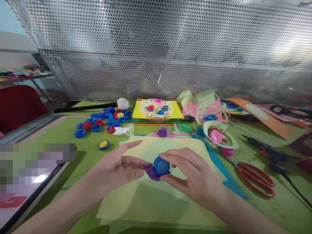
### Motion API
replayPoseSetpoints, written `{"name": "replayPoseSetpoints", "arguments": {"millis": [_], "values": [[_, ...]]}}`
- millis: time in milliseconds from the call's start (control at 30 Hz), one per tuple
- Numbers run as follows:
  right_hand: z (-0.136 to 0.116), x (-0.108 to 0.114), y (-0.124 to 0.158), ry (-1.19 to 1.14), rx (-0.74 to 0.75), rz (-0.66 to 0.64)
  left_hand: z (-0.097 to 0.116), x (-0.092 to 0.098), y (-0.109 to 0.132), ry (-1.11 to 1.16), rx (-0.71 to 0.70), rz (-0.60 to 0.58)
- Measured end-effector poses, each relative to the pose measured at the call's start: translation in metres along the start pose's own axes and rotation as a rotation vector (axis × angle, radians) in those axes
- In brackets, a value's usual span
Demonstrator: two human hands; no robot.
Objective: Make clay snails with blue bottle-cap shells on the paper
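Note:
Between the fingers and thumb of my right hand (192, 169) is a blue bottle cap (162, 166), its round face turned toward me. Purple modelling clay (153, 173) is stuck along the cap's lower left side, with a thin tip pointing left. My left hand (122, 164) pinches that tip between thumb and a finger, while the index finger stretches up and away. Both hands are above pale yellow paper sheets (136, 208). A finished-looking card (138, 112) at the back carries a round piece with several coloured caps and clay bits.
Several loose bottle caps (96, 128) lie at the left, near a tablet (36, 191). Bagged clay (162, 131) sits behind the paper. Red-handled scissors (255, 178), a glue gun (268, 151) and paper scraps (195, 105) are on the right. A perforated metal panel (102, 48) stands behind.

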State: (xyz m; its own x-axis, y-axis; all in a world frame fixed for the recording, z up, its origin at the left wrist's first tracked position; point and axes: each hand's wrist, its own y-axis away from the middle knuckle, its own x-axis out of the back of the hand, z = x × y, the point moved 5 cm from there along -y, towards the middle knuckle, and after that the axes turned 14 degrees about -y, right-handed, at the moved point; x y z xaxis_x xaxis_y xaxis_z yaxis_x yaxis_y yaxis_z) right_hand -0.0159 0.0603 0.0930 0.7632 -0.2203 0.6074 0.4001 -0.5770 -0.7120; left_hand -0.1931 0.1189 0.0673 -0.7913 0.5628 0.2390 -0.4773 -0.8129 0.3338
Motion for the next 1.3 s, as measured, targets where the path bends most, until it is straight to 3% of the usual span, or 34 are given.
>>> {"name": "replayPoseSetpoints", "arguments": {"millis": [167, 433, 600, 1067, 1300], "values": [[0.0, -0.001, 0.0, 0.008, -0.01, -0.019, 0.004, 0.011, -0.001, -0.181, -0.017, 0.147], [-0.006, -0.001, -0.003, 0.001, 0.006, -0.046, 0.009, 0.006, 0.0, -0.112, -0.084, 0.193], [-0.004, -0.001, -0.003, -0.016, -0.011, -0.016, 0.013, 0.002, 0.001, -0.03, -0.091, 0.157], [-0.007, -0.002, -0.004, -0.022, 0.001, -0.054, 0.006, 0.006, -0.001, -0.185, -0.066, 0.197], [-0.005, -0.002, -0.004, -0.019, -0.019, -0.052, 0.007, 0.003, 0.003, -0.19, -0.108, 0.15]]}}
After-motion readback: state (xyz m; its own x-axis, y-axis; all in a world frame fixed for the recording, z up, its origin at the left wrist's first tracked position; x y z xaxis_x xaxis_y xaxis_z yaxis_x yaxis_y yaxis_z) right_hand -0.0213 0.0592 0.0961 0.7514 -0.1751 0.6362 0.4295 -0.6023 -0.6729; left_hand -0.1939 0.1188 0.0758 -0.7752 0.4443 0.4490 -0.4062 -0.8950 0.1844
